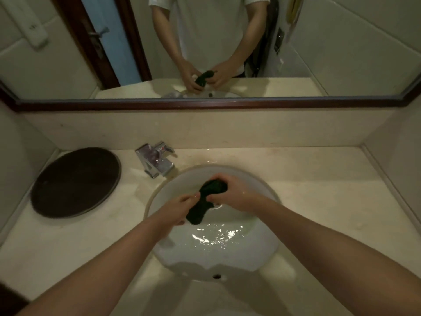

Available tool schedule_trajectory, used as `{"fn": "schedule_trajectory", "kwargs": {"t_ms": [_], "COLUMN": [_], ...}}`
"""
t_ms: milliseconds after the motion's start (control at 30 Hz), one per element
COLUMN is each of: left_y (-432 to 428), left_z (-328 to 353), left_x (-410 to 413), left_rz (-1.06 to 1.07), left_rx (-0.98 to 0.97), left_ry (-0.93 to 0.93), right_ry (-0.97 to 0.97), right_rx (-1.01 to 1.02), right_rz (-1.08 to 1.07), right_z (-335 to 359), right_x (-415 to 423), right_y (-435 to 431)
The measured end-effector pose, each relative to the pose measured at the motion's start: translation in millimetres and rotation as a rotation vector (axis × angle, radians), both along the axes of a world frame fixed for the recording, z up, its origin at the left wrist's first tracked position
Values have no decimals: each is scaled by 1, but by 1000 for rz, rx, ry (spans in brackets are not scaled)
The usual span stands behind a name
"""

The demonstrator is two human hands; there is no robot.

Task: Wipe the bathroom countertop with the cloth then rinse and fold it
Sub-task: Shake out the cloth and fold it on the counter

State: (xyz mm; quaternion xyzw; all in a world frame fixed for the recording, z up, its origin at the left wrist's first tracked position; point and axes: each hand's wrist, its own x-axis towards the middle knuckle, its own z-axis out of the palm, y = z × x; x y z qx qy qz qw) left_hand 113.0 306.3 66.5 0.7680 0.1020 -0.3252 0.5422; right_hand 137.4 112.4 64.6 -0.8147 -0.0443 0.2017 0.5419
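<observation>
Bare forearms (pixel 109 265) are reached in from the bottom edge over the beige countertop (pixel 319 201), which is seen wet near the tap. Set into it is the white basin (pixel 257 254), with water pooled and glinting at its bottom. A dark round tray (pixel 76 182) is laid at the far left, and the chrome tap (pixel 157 159) is mounted beside the basin; no stream can be made out. The dark green cloth (pixel 200 210) is held above the basin, bunched into a roll. Its upper end is gripped in the curled right hand (pixel 234 192), and its lower end is pinched by the left hand (pixel 180 207). Rinsing is judged to be at the wringing stage. Opposed twisting is called for next, then opening the cloth flat for folding.
</observation>
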Motion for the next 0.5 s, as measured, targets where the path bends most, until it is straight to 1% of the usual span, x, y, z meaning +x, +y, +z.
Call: {"fn": "schedule_trajectory", "kwargs": {"t_ms": [67,133,200,300,367,500], "left_y": [1,5,8,9,10,17], "left_z": [6,16,25,36,43,50], "left_x": [3,9,14,18,19,19], "left_rz": [93,129,130,267,362,344], "left_rx": [-153,-272,-299,-388,-448,-480], "left_ry": [-33,-85,-164,-223,-278,-316], "right_ry": [20,15,57,185,193,202], "right_rx": [109,180,275,448,440,389], "right_rz": [-20,2,-4,-65,-74,-119], "right_z": [12,23,27,27,26,30], "right_x": [1,0,-1,-1,-1,-3], "right_y": [2,3,5,9,11,10]}}
